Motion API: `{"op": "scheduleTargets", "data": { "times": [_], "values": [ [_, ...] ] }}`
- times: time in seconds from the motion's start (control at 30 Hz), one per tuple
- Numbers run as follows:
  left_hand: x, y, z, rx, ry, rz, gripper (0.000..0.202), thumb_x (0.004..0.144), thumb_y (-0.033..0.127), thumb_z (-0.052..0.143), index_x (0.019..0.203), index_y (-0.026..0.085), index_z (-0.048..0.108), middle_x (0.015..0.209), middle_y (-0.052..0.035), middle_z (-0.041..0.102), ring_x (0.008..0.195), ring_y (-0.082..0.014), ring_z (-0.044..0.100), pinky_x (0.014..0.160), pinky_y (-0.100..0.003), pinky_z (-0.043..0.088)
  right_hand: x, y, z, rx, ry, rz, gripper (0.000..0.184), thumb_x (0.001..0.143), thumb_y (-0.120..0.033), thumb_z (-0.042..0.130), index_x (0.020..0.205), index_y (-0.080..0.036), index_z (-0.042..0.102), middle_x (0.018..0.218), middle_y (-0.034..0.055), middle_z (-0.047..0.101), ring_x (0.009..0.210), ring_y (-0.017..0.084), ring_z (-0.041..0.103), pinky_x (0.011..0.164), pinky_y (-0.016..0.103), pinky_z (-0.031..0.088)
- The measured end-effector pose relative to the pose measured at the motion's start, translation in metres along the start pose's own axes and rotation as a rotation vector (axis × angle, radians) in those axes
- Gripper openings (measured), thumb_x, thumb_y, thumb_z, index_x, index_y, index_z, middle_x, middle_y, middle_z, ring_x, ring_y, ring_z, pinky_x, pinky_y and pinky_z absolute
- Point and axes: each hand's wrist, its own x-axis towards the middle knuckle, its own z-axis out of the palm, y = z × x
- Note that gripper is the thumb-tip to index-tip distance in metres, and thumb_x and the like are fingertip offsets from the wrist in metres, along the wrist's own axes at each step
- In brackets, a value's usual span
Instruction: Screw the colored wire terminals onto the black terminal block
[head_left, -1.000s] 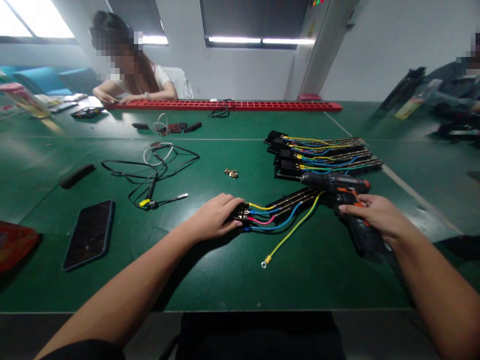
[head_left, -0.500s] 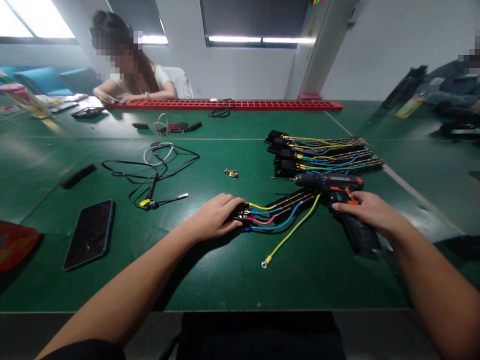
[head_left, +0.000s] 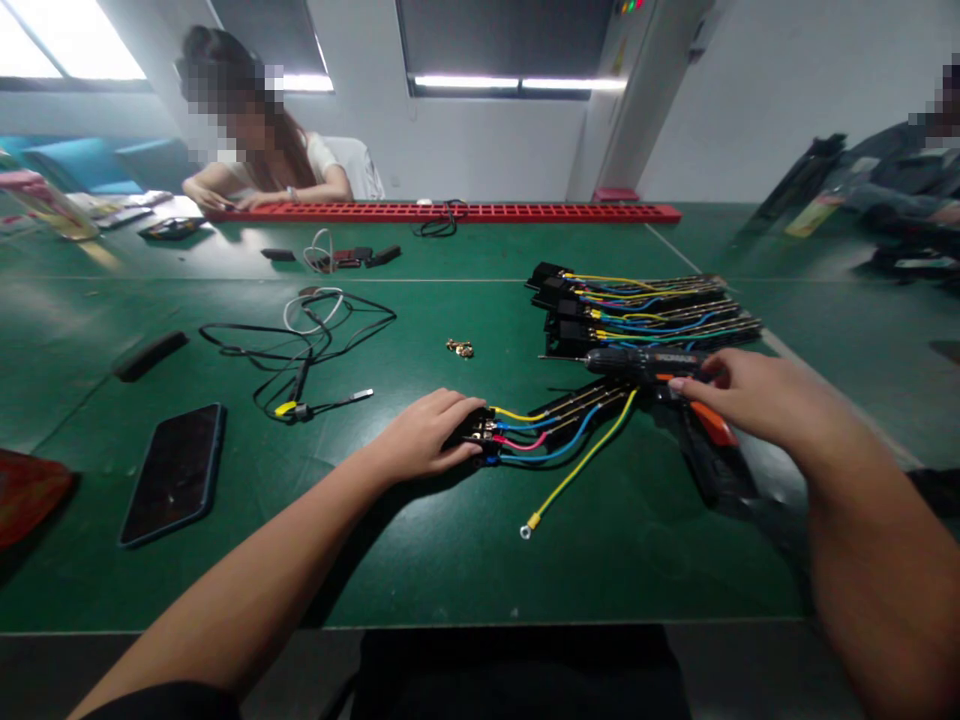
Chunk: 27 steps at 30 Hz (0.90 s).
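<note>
A phone (head_left: 174, 474) and tangled cables (head_left: 330, 345) are spread at left, while more wired units (head_left: 574, 333) are grouped at right, just beyond the drill (head_left: 637, 362). The near wired unit (head_left: 555, 412), its right end masked by the drill, is gripped at its left end by the left hand (head_left: 431, 432); the drill is touched by the right hand (head_left: 757, 395) (whether firmly held cannot be told). The green table (head_left: 450, 570) is crossed at far by a red slotted rail (head_left: 525, 213).
</note>
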Motion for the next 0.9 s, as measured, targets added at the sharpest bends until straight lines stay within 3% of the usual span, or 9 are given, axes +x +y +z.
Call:
{"op": "scheduleTargets", "data": {
  "times": [0.07,0.17,0.23,0.33,0.4,0.5,0.6,0.7,0.9],
  "values": [
    [0.000,0.000,0.000,0.002,0.001,-0.003,0.052,0.099,0.046,0.052,0.140,0.015,0.046,0.123,-0.0154,0.062,0.108,-0.0269,0.059,0.096,-0.043,0.051,-0.004,-0.022,-0.011,-0.080,-0.026,0.065,0.055,0.082,-0.070,0.060,0.098,-0.019,0.069,0.085,0.0114,0.068,0.070,0.021,0.057,0.069,0.038,0.042],
    [0.000,0.000,0.000,0.006,-0.002,-0.011,0.052,0.099,0.047,0.052,0.140,0.016,0.046,0.123,-0.0152,0.062,0.107,-0.0268,0.059,0.095,-0.042,0.051,-0.009,-0.056,-0.019,0.039,0.193,-0.018,0.074,0.085,-0.066,0.061,0.140,-0.017,0.052,0.105,0.0150,0.069,0.093,0.029,0.064,0.084,0.044,0.048],
    [0.000,0.000,0.000,0.004,-0.002,-0.008,0.053,0.099,0.047,0.052,0.140,0.016,0.045,0.123,-0.0153,0.061,0.108,-0.0268,0.059,0.096,-0.042,0.050,-0.009,-0.075,-0.014,0.125,0.412,-0.193,0.092,0.088,-0.063,0.058,0.157,-0.011,0.027,0.133,0.0226,0.058,0.118,0.034,0.060,0.099,0.048,0.048],
    [0.000,0.000,0.000,0.005,0.001,0.002,0.053,0.099,0.047,0.052,0.141,0.016,0.045,0.123,-0.0152,0.062,0.107,-0.0266,0.059,0.096,-0.042,0.051,-0.006,-0.096,0.003,0.201,0.570,-0.467,0.092,0.092,-0.066,0.048,0.158,-0.008,0.020,0.150,0.0253,0.041,0.138,0.037,0.045,0.111,0.055,0.041],
    [0.000,-0.001,0.001,0.009,0.002,0.001,0.053,0.099,0.047,0.052,0.141,0.016,0.045,0.122,-0.0149,0.062,0.106,-0.0265,0.059,0.095,-0.042,0.051,-0.006,-0.110,0.016,0.247,0.555,-0.574,0.086,0.095,-0.063,0.045,0.158,-0.010,0.022,0.151,0.0235,0.040,0.140,0.035,0.042,0.114,0.056,0.038],
    [0.001,-0.002,0.001,0.015,0.007,0.003,0.053,0.098,0.047,0.052,0.141,0.017,0.045,0.121,-0.0145,0.062,0.105,-0.0264,0.059,0.094,-0.042,0.051,-0.012,-0.132,0.034,0.329,0.522,-0.681,0.075,0.096,-0.061,0.045,0.150,-0.010,0.037,0.143,0.0214,0.048,0.132,0.032,0.047,0.114,0.052,0.040],
    [0.001,-0.002,0.001,0.020,0.021,0.012,0.053,0.098,0.047,0.053,0.140,0.015,0.046,0.119,-0.0150,0.062,0.103,-0.0266,0.060,0.093,-0.041,0.051,-0.019,-0.152,0.050,0.399,0.401,-0.787,0.066,0.097,-0.060,0.044,0.137,-0.008,0.051,0.127,0.0201,0.057,0.119,0.029,0.053,0.106,0.048,0.046],
    [0.001,-0.002,0.002,0.025,0.031,0.013,0.053,0.098,0.046,0.053,0.139,0.014,0.047,0.118,-0.0158,0.063,0.103,-0.0271,0.060,0.092,-0.042,0.052,-0.025,-0.163,0.065,0.416,0.256,-0.882,0.060,0.099,-0.057,0.043,0.130,-0.008,0.056,0.122,0.0191,0.061,0.113,0.028,0.056,0.101,0.045,0.047],
    [0.002,-0.002,0.002,0.037,0.028,0.010,0.053,0.096,0.046,0.053,0.139,0.015,0.048,0.118,-0.0159,0.063,0.103,-0.0277,0.061,0.091,-0.044,0.053,-0.033,-0.165,0.088,0.304,0.082,-0.842,0.050,0.101,-0.051,0.043,0.125,-0.012,0.061,0.118,0.0140,0.067,0.109,0.025,0.059,0.095,0.039,0.042]
  ]
}}
